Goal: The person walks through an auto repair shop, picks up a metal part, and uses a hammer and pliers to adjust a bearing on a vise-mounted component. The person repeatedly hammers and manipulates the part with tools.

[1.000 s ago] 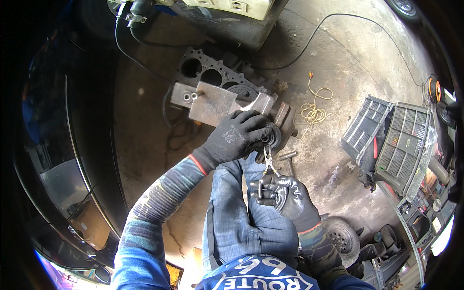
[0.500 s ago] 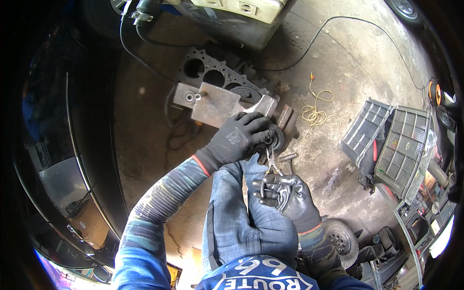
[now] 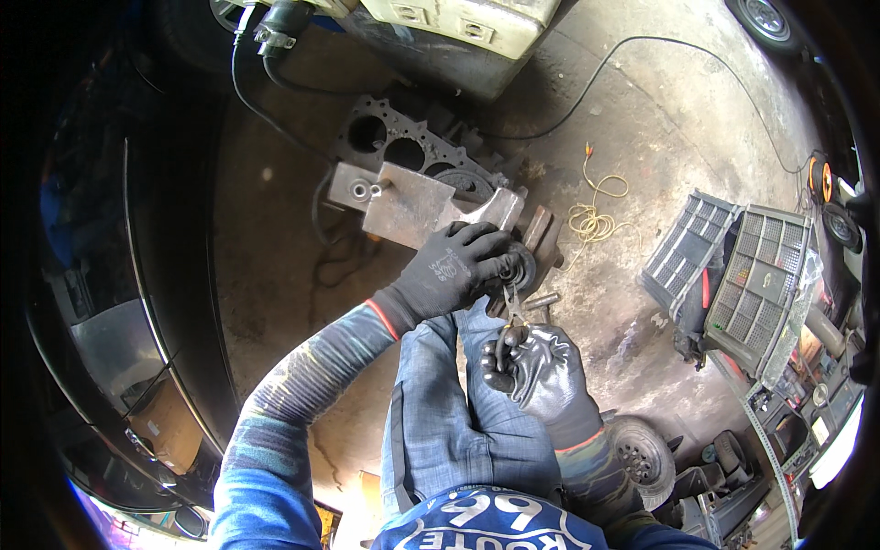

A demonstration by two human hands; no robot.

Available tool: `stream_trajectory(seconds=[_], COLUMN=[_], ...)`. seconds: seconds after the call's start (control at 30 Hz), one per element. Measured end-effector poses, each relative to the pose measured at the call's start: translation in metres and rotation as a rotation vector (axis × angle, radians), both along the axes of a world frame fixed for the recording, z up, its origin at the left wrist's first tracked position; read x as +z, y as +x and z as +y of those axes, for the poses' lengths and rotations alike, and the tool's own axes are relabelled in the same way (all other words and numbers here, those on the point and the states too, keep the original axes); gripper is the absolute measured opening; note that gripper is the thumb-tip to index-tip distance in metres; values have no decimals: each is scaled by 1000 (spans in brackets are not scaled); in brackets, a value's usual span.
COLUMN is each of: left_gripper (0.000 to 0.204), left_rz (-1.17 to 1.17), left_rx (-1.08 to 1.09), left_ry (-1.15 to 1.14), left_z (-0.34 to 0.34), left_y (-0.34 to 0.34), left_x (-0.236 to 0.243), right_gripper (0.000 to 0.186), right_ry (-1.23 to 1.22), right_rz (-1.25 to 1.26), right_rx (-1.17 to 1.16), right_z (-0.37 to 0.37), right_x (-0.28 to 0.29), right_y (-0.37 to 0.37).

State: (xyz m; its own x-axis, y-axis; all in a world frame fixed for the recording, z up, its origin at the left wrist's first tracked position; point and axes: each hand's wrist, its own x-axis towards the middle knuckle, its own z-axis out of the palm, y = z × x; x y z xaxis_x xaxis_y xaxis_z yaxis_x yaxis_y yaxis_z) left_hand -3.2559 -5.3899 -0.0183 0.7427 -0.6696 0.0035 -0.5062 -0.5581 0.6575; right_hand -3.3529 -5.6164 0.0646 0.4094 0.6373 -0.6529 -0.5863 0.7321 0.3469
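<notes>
My left hand (image 3: 447, 273), in a black glove, is closed over the rim of a dark round pulley-like part (image 3: 526, 268). The part sits against the right end of a worn steel vise (image 3: 409, 203). Slim-nosed pliers (image 3: 511, 299) with yellowish marks near the pivot point up at the round part's lower edge. Around their handles, the fingers of my gloved right hand (image 3: 543, 368) are wrapped. Whether the plier tips touch the part, I cannot tell. A T-shaped steel bar (image 3: 543, 302) shows just right of the pliers.
Behind the vise lies an engine block (image 3: 403, 137) with large round bores. A yellowish cord (image 3: 596, 220) is coiled on the floor. Grey plastic crates (image 3: 756, 275) stand at right, with a wheel (image 3: 643, 463) below. A black car (image 3: 174, 275) flanks my left.
My right hand has turned, and its fingers have closed more tightly round the plier handles. The left hand keeps its place on the round part, shifting only slightly in view.
</notes>
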Motion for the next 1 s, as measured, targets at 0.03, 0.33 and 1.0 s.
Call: stream_trajectory(seconds=[0.03, 0.33, 1.0], left_gripper=[57, 58, 39], left_rz=[2, 83, 136], left_rx=[1, -16, 165], left_ry=[5, 7, -86], left_z=[0, 1, -12], left_y=[0, 0, -6], left_x=[0, 4, 3], right_gripper=[49, 43, 35], right_ry=[11, -171, -254], right_rz=[32, 205, 225], right_rx=[-2, 119, 40], right_z=[3, 2, 10], right_x=[-1, 6, 6], right_y=[1, 14, 16])
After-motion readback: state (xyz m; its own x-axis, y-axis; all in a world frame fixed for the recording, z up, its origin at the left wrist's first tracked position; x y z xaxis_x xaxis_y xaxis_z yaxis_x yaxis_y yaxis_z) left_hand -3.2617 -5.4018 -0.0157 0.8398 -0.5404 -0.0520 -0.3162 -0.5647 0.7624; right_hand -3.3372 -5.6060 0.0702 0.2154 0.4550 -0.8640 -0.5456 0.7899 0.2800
